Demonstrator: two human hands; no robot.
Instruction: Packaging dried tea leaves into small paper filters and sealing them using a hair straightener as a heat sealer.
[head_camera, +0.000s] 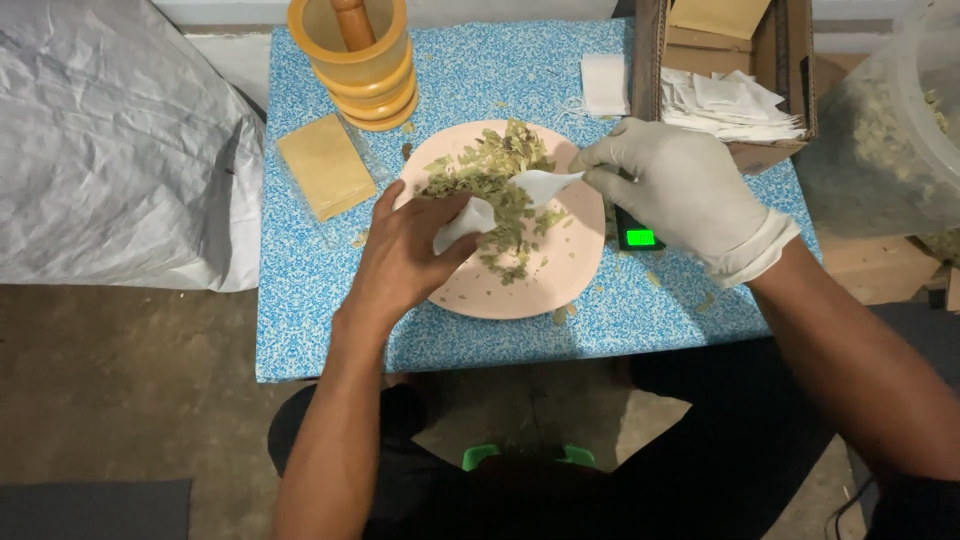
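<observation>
The bare left hand (405, 255) pinches a small white bag (462, 224) over the pink plate (540, 285) of dried leaves (490, 170). The gloved right hand (680, 190) grips a white spoon (545, 183), its fingers pressed together around the handle.

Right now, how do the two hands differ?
The right hand wears a pale glove; the left hand is bare. The right hand pinches a white plastic spoon by its handle, while the left hand holds a small white pouch. The right hand reaches in from the side, the left from below. Both are over the pink plate of dried leaves.
</observation>
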